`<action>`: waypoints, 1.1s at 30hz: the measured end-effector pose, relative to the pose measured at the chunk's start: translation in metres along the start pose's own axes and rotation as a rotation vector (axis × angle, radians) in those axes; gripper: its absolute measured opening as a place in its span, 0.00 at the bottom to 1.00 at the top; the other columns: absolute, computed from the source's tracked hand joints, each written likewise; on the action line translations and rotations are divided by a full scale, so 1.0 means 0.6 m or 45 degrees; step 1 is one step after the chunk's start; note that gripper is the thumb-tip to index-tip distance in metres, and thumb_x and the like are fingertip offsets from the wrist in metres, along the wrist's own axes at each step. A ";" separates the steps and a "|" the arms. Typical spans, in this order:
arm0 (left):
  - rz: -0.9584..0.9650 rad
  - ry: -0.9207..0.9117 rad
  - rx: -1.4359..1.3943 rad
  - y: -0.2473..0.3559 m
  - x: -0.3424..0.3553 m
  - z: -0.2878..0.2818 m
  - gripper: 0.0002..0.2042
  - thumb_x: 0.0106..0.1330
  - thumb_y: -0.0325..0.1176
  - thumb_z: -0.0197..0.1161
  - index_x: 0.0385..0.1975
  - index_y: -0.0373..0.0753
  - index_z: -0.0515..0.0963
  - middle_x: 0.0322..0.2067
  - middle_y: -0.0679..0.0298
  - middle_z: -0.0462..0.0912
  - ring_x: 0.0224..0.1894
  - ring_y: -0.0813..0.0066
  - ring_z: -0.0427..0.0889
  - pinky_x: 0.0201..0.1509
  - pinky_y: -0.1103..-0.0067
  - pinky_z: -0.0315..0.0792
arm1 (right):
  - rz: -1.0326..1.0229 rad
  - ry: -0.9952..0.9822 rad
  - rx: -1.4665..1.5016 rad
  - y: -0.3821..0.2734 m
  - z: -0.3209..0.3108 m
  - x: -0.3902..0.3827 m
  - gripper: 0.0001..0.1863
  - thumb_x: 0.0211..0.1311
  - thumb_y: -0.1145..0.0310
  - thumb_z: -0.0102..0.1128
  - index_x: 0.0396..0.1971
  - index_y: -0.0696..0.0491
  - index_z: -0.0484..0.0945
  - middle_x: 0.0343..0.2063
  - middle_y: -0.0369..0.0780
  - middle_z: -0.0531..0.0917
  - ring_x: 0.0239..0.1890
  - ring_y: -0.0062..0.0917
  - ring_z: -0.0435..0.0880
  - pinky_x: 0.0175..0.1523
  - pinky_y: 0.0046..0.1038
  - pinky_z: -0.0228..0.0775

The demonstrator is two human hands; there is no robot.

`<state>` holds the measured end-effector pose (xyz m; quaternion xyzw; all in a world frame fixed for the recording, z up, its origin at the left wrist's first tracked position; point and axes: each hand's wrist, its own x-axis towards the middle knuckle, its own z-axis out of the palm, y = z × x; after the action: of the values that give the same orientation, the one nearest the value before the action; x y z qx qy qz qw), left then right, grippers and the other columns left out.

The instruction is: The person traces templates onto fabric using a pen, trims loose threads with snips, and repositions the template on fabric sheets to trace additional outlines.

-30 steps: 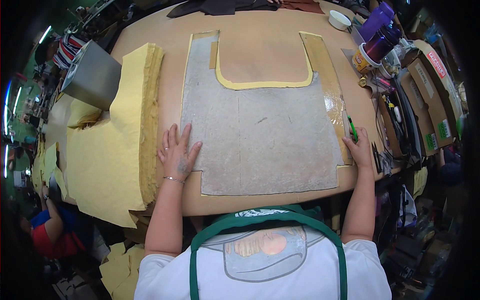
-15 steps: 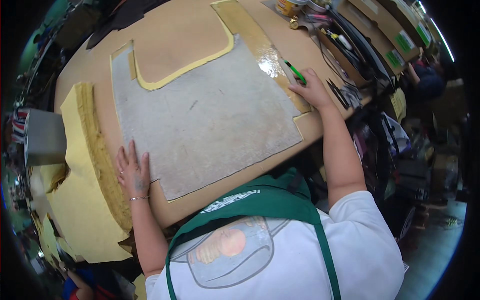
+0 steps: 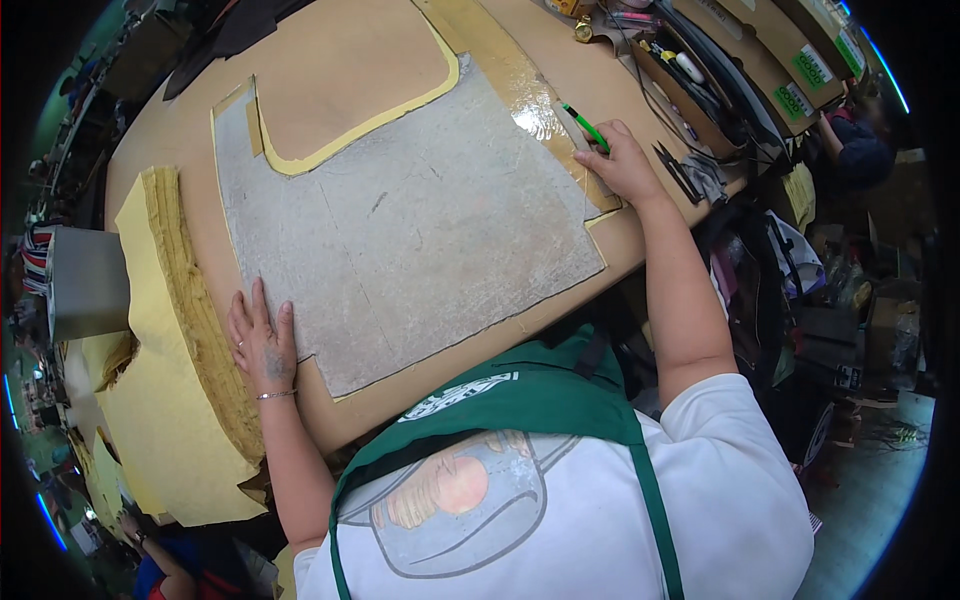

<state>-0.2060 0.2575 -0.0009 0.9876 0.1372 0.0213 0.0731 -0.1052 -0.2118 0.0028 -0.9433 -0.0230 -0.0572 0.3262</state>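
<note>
One splayed, empty left hand [image 3: 264,345] touches a U-notched grey sheet [image 3: 420,245], probably stiff, best edge-lifted; a curled right hand [image 3: 622,166] holds a slim green pen [image 3: 587,128].

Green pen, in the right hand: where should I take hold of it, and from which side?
Probably by the exposed shaft of the green pen, near its far end, coming from the picture's upper left and closing the grip across its slender length. That stretch slants up-left beyond the right hand, whose fingers cover the near end; the forearm occupies the lower right.
</note>
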 end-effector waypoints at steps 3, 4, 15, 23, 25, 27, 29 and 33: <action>0.018 0.023 -0.022 0.000 -0.002 0.000 0.27 0.57 0.56 0.46 0.57 0.59 0.58 0.60 0.59 0.50 0.63 0.61 0.44 0.59 0.54 0.39 | 0.004 -0.012 -0.020 0.000 -0.002 0.000 0.17 0.44 0.69 0.63 0.34 0.61 0.71 0.30 0.40 0.69 0.33 0.25 0.69 0.41 0.22 0.62; 0.017 0.024 -0.019 0.000 -0.002 0.000 0.27 0.57 0.56 0.46 0.57 0.59 0.58 0.60 0.59 0.50 0.63 0.61 0.44 0.59 0.54 0.39 | -0.001 -0.011 -0.024 0.000 -0.002 0.001 0.17 0.44 0.69 0.63 0.34 0.61 0.71 0.30 0.40 0.69 0.33 0.25 0.69 0.41 0.22 0.62; 0.018 0.032 -0.013 0.001 0.003 0.000 0.27 0.57 0.55 0.48 0.57 0.59 0.58 0.60 0.59 0.50 0.63 0.61 0.45 0.59 0.55 0.39 | 0.001 0.049 0.090 0.001 -0.001 0.002 0.17 0.41 0.68 0.65 0.32 0.59 0.72 0.29 0.42 0.69 0.32 0.30 0.70 0.40 0.26 0.63; -0.066 -0.027 0.057 0.025 -0.004 -0.020 0.25 0.58 0.51 0.48 0.56 0.56 0.59 0.59 0.58 0.52 0.62 0.59 0.47 0.59 0.57 0.42 | -0.064 0.059 0.101 0.001 0.001 -0.002 0.16 0.41 0.70 0.65 0.30 0.60 0.72 0.28 0.41 0.69 0.30 0.28 0.70 0.38 0.24 0.63; -0.071 -0.033 0.023 0.016 -0.002 -0.016 0.26 0.57 0.53 0.48 0.57 0.58 0.58 0.60 0.60 0.49 0.63 0.59 0.45 0.58 0.54 0.41 | -0.022 0.064 0.088 0.004 -0.002 -0.004 0.15 0.41 0.71 0.64 0.30 0.59 0.71 0.27 0.40 0.68 0.29 0.27 0.68 0.36 0.23 0.63; -0.048 -0.038 -0.014 0.008 -0.004 -0.013 0.27 0.56 0.55 0.49 0.57 0.59 0.57 0.61 0.62 0.47 0.63 0.60 0.42 0.57 0.49 0.39 | -0.062 0.072 0.113 0.009 0.002 -0.003 0.15 0.41 0.71 0.64 0.30 0.59 0.71 0.27 0.40 0.68 0.28 0.26 0.68 0.36 0.23 0.63; -0.074 -0.037 -0.012 0.015 -0.006 -0.018 0.27 0.56 0.53 0.49 0.57 0.58 0.58 0.60 0.61 0.49 0.63 0.60 0.44 0.58 0.51 0.39 | -0.090 0.079 0.130 0.008 0.004 -0.003 0.15 0.40 0.72 0.64 0.30 0.59 0.71 0.27 0.39 0.68 0.28 0.25 0.68 0.35 0.23 0.62; -0.088 -0.044 -0.016 0.017 -0.004 -0.019 0.27 0.56 0.52 0.50 0.56 0.57 0.59 0.60 0.60 0.50 0.63 0.61 0.45 0.57 0.52 0.40 | -0.024 0.055 0.150 0.000 0.001 -0.004 0.16 0.41 0.72 0.64 0.31 0.59 0.72 0.28 0.39 0.68 0.30 0.25 0.69 0.37 0.23 0.63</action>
<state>-0.2065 0.2488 0.0119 0.9821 0.1696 0.0024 0.0822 -0.1076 -0.2115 0.0019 -0.9207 -0.0284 -0.0792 0.3810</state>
